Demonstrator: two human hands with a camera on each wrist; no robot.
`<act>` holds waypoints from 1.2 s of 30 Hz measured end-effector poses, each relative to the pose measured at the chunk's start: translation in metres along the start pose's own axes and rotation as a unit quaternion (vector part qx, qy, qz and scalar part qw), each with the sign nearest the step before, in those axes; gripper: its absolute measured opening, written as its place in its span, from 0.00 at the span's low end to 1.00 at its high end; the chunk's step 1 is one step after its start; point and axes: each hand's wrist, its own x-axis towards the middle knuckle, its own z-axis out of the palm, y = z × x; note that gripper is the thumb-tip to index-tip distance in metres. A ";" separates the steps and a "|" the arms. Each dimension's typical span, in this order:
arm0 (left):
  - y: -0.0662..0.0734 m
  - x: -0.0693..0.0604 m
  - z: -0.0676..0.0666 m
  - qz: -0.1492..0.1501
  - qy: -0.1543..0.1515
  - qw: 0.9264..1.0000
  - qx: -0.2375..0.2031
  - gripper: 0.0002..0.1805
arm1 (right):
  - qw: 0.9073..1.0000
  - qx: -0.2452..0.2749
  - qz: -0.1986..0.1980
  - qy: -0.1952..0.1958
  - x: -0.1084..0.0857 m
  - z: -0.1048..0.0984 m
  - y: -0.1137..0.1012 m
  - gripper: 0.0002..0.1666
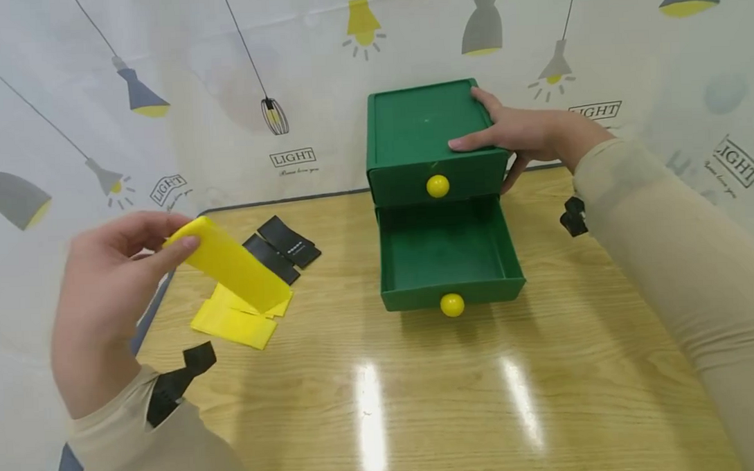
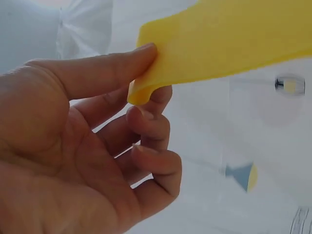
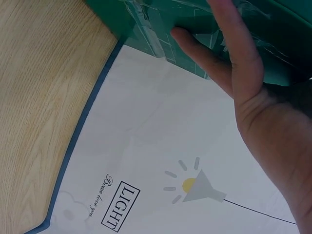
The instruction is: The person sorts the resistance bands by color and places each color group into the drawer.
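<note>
A yellow strip (image 1: 231, 265) is pinched at its upper end between the thumb and fingers of my left hand (image 1: 107, 293); its lower end hangs over other yellow strips (image 1: 233, 324) on the table. In the left wrist view, the end of the strip (image 2: 195, 48) curls under the thumb of my left hand (image 2: 97, 126). My right hand (image 1: 523, 130) rests spread on the top and right side of a green drawer box (image 1: 423, 126). Its lower drawer (image 1: 446, 254) is pulled out with nothing in it. In the right wrist view, fingers of my right hand (image 3: 243, 73) lie along the green side.
Black strips (image 1: 280, 249) lie behind the yellow ones on the wooden table (image 1: 445, 399). A white curtain (image 1: 224, 157) printed with lamps stands behind the box and along the left side. Yellow round knobs (image 1: 452, 305) stick out from the drawer fronts.
</note>
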 end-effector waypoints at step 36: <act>0.157 0.019 0.118 0.191 -0.231 0.952 -0.063 0.11 | 1.000 -0.003 0.011 0.003 0.000 0.001 -0.003 0.72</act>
